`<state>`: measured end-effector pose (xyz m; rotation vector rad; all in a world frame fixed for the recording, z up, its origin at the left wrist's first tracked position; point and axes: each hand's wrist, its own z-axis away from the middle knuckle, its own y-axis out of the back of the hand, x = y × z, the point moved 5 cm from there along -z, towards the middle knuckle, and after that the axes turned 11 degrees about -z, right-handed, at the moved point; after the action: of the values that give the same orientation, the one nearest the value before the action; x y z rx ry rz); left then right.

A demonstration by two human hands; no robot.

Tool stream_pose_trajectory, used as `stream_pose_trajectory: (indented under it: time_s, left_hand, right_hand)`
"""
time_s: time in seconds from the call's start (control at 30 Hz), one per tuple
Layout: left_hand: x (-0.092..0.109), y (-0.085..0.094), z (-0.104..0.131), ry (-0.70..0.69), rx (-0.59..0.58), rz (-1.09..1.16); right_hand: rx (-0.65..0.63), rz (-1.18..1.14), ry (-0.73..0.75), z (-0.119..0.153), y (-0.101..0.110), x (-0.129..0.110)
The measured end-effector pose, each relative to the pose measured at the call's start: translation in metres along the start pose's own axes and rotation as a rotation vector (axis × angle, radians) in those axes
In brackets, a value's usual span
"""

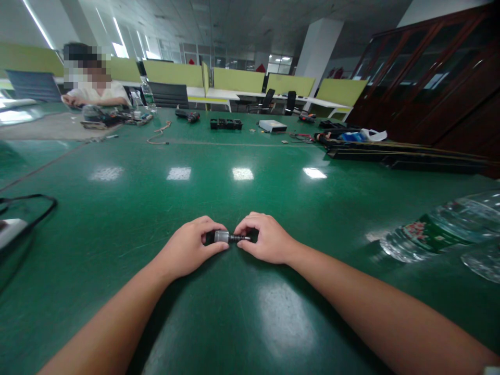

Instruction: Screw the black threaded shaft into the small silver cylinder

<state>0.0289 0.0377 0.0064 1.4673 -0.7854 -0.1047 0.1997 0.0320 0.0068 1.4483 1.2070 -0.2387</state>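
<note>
A small motor (222,236) with a silvery, flat-sided body lies level between my two hands, low over the green table (242,200). Its dark, ridged shaft (236,238), like a worm gear, points to the right. My left hand (192,245) grips the body between thumb and fingers. Thumb and fingertips of my right hand (267,238) close around the shaft, whose thin tip shows in the gap of that hand. Whether the motor rests on the tabletop, I cannot tell.
Clear water bottles (433,232) stand at the right. A black cable (42,198) and a white block (11,232) are at the left edge. Farther back lie a power drill (188,115), a black part (226,124), a white box (272,126) and dark strips (390,151). A person (105,94) sits far left.
</note>
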Motion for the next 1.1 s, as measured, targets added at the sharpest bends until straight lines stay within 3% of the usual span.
stream_pose_trajectory:
  time_s: [0.8, 1.1]
  left_hand:
    - [-0.006, -0.001, -0.001, 0.027, 0.044, -0.009]
    - [-0.006, 0.000, -0.001, 0.041, 0.065, -0.010]
  right_hand:
    - [0.027, 0.091, -0.065, -0.002, -0.001, 0.008]
    - [0.122, 0.198, -0.166, 0.001, 0.007, 0.015]
